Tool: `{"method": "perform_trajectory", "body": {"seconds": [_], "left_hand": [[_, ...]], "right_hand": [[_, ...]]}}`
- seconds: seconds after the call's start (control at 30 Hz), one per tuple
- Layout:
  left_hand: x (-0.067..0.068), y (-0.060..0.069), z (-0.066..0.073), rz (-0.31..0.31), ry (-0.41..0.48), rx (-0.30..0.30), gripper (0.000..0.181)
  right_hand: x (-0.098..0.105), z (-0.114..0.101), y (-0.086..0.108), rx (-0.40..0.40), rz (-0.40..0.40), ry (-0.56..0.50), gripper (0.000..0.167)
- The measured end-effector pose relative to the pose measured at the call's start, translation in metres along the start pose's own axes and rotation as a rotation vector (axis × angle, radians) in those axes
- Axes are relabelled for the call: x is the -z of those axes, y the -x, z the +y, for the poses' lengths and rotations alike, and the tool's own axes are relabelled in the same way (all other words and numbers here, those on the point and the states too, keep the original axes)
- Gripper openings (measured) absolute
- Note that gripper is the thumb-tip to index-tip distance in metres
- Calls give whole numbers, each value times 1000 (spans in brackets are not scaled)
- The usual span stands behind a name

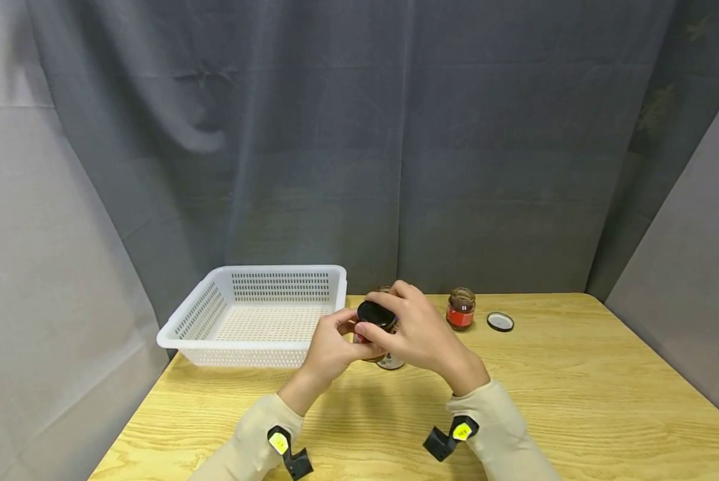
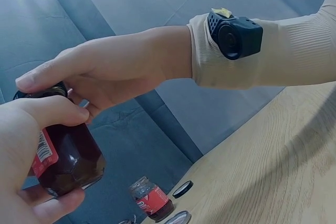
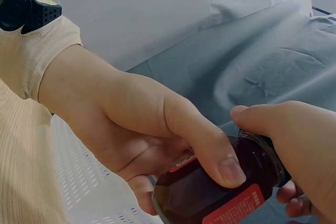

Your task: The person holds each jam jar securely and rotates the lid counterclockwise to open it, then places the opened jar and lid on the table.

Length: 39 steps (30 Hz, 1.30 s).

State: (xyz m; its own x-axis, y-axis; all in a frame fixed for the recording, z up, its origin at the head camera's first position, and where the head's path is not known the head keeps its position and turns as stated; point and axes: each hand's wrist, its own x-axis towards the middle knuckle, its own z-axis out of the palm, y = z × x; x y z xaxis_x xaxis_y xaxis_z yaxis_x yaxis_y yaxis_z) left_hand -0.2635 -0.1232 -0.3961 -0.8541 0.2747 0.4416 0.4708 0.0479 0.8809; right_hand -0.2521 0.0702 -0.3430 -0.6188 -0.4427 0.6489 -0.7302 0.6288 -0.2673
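My left hand (image 1: 329,349) grips a dark glass jar (image 2: 76,153) with a red label, holding it above the table. My right hand (image 1: 424,334) has its thumb and fingers round the jar's black lid (image 1: 375,312). In the right wrist view, the left thumb lies along the glass, and the lid end is partly covered by the right hand (image 3: 304,145). Whether the lid is loose cannot be told. Behind the hands, a loose lid (image 1: 391,362) lies on the table, partly hidden.
A white perforated plastic basket (image 1: 251,345) stands at the left on the wooden table (image 1: 552,394). An uncapped jar with a red label (image 1: 460,310) stands at the back right, with a lid (image 1: 500,322) beside it. Another jar top (image 1: 384,288) shows behind the right hand.
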Motion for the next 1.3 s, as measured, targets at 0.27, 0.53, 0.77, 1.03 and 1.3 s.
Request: {"method": "perform_trajectory", "body": {"seconds": [0.27, 0.53, 0.77, 1.03, 1.3], "left_hand": [[1, 0, 0, -7, 18, 1, 45], [0, -1, 0, -4, 18, 0, 47], [0, 0, -1, -9, 25, 9, 46], [0, -1, 1, -4, 22, 14, 48], [0, 0, 1, -2, 12, 14, 46]], "right_hand": [[-3, 1, -1, 21, 32, -20, 45], [-2, 0, -1, 17, 29, -15, 46], [-3, -1, -1, 19, 29, -23, 46], [-2, -1, -1, 22, 25, -34, 46], [-2, 0, -1, 23, 17, -35, 45]]}}
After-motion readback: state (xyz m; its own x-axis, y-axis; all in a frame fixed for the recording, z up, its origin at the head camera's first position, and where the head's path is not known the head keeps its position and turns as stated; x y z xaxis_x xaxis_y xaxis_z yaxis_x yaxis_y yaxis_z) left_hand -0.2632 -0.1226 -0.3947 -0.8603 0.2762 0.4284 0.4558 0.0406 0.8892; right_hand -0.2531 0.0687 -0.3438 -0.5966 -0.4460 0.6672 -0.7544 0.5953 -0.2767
